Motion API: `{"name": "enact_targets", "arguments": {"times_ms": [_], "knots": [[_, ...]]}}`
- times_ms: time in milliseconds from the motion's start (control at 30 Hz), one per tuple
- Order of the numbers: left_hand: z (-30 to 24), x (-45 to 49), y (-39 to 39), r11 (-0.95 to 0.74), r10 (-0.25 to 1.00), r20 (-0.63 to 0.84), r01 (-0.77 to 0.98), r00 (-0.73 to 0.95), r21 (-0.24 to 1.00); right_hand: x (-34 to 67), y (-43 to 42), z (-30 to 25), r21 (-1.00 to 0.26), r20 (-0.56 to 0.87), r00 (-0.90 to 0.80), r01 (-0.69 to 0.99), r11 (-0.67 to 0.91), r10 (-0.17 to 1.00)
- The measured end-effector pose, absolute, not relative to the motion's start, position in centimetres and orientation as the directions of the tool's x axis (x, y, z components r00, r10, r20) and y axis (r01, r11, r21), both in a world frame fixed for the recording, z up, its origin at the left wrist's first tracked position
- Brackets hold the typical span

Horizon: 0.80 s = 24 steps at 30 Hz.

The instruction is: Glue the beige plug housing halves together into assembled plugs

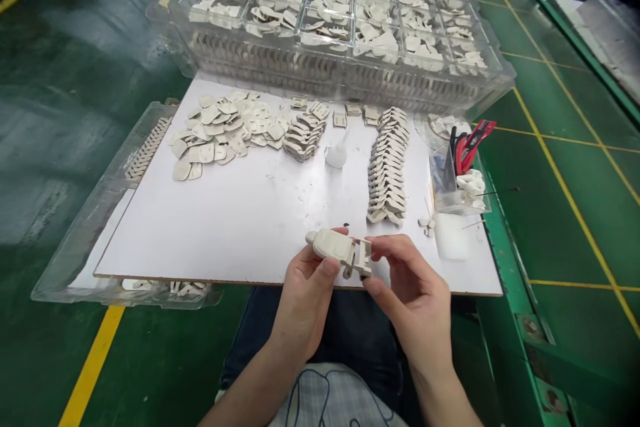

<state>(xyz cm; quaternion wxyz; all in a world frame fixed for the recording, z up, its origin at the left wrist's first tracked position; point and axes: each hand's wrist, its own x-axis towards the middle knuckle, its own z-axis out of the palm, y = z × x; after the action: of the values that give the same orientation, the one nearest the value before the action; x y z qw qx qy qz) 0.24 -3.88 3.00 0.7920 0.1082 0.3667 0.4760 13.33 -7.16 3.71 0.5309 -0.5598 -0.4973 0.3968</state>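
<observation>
Far left, a shallow clear plastic tray [83, 247] runs under the edge of a white rectangular board [200, 233], and on that board there's a loose heap of flat cream plastic pieces [215, 133], then a short leaning stack of cream plastic pieces [305, 137]. Now bottom centre: the left hand [305, 300] grips a cream plastic plug housing [337, 247] between thumb and fingers, just over the board's near edge, while the right hand [413, 297] pinches its squared end, fingers closed on it. Further right, a long curved row of cream plastic pieces [387, 167], then a clear plastic box [445, 177] holding red-handled snips [473, 143].
</observation>
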Motion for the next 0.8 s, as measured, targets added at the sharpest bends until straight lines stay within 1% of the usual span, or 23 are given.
{"name": "enact_targets", "arguments": {"times_ms": [133, 300, 433, 600, 800], "knots": [[2.9, 0.24, -3.92, 0.489, 0.857, -0.465, -0.642, 0.224, 0.591, 13.17, -6.9, 3.92, -0.981, 0.094, 0.175, 0.182, 0.062, 0.98], [2.46, 0.28, -3.91, 0.451, 0.886, -0.403, -0.631, 0.229, 0.631, 13.23, -6.76, 3.88, -0.98, 0.101, 0.163, 0.187, 0.07, 0.981], [2.29, -0.01, -3.77, 0.425, 0.904, -0.354, -0.586, 0.24, 0.689, 13.25, -6.57, 3.65, -0.981, 0.098, 0.163, 0.184, 0.068, 0.982], [2.28, -0.59, -3.74, 0.396, 0.918, -0.339, -0.494, 0.205, 0.774, 13.62, -6.43, 3.7, -0.982, 0.067, 0.131, 0.184, 0.042, 0.989], [2.45, -0.34, -3.83, 0.373, 0.927, -0.35, -0.411, 0.134, 0.832, 14.01, -6.43, 3.85, -0.973, 0.037, 0.113, 0.231, 0.01, 0.993]]}}
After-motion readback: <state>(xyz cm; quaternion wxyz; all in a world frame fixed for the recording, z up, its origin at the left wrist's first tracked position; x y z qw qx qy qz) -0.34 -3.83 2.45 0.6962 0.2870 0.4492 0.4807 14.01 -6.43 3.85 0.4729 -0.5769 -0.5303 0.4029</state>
